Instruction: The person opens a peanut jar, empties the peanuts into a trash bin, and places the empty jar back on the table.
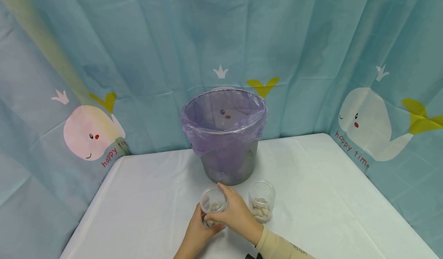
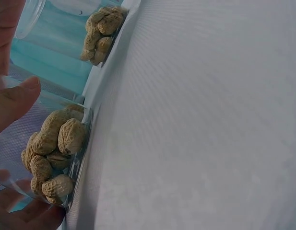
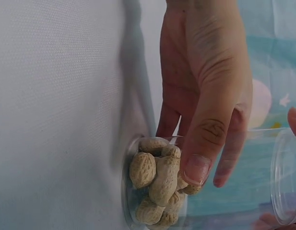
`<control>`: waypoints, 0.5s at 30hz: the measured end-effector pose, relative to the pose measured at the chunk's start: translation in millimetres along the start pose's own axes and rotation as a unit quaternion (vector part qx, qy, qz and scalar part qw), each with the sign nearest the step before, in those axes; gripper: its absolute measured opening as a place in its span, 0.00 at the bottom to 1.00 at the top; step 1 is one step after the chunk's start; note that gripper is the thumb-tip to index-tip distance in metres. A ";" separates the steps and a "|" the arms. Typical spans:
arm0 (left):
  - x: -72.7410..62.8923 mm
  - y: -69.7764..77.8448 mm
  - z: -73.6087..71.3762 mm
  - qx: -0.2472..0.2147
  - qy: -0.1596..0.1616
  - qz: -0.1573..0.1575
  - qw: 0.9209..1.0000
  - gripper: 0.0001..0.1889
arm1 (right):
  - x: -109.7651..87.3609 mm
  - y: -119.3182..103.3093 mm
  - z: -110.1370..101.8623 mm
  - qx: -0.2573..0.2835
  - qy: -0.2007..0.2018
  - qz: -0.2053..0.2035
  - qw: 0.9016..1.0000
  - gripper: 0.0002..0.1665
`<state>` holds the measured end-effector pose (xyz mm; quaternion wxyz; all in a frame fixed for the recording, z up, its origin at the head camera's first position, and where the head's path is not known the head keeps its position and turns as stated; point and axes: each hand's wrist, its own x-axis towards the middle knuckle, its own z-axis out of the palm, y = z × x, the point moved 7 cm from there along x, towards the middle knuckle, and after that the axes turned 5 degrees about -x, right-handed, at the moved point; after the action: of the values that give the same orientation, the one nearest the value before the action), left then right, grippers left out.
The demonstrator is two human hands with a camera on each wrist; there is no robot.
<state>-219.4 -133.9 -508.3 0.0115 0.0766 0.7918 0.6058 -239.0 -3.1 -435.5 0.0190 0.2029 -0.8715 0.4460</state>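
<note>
A clear plastic jar (image 1: 213, 199) with several peanuts (image 3: 162, 177) in its bottom stands upright on the white-covered table. My left hand (image 1: 200, 228) grips its lower part, the thumb on one side and fingers on the other. Higher up, my right hand (image 1: 237, 213) holds the same jar around its rim, thumb in front and fingers behind. Whether a lid covers the top, I cannot tell. Just right of my right hand stands a second clear jar (image 1: 262, 191), also with peanuts (image 2: 102, 33) in its bottom; neither hand holds it.
Behind the jars stands a grey trash bin (image 1: 238, 163) lined with a purple plastic bag (image 1: 221, 140). A blue curtain (image 1: 155, 59) with whale prints hangs round the table (image 1: 138, 209). Part of a black object (image 1: 254, 256) shows at the bottom edge, by the right sleeve.
</note>
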 end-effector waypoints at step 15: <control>-1.2 3.8 -2.1 0.010 0.003 -0.017 1.000 0.52 | -1.1 -1.9 -8.1 0.012 0.028 0.000 1.000 0.56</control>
<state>-218.1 -135.1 -504.2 0.0181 0.0614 0.7988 0.5982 -238.4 2.7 -429.4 0.0409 0.1908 -0.8651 0.4621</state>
